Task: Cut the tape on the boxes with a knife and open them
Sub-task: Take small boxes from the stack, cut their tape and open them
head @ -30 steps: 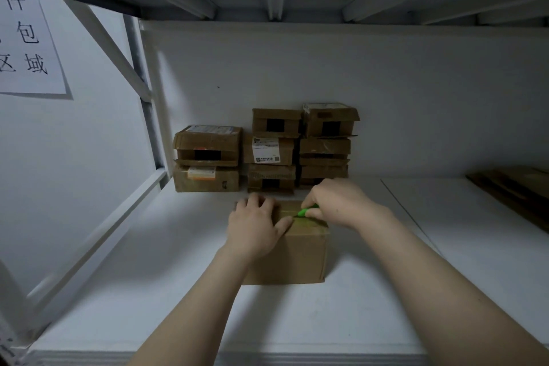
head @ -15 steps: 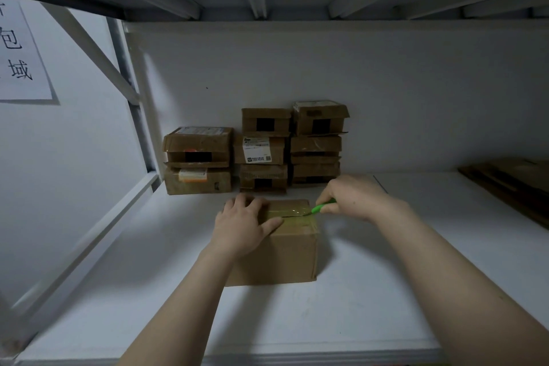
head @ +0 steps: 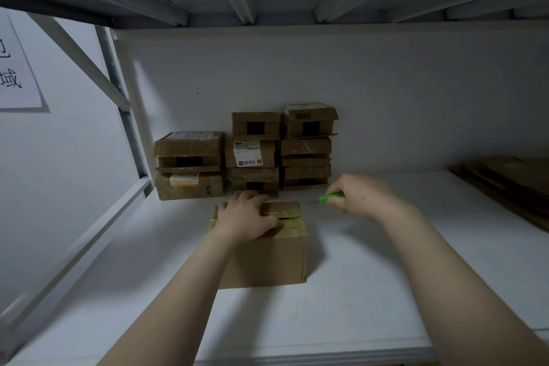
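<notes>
A brown cardboard box (head: 267, 249) stands on a white shelf (head: 371, 291). The left hand (head: 246, 217) rests flat on the box's top, fingers reaching its far edge, thumb beside the glossy tape (head: 286, 214) running across the top. Just right of the box and clear of it, the right hand (head: 362, 196) grips a green knife (head: 331, 197), tip pointing towards the box. Behind the box, stacked boxes (head: 255, 154) sit against the back wall. Far right of the box lies flattened cardboard (head: 505, 184). Up to the box's left, a paper sign (head: 17, 77) hangs on the wall.
</notes>
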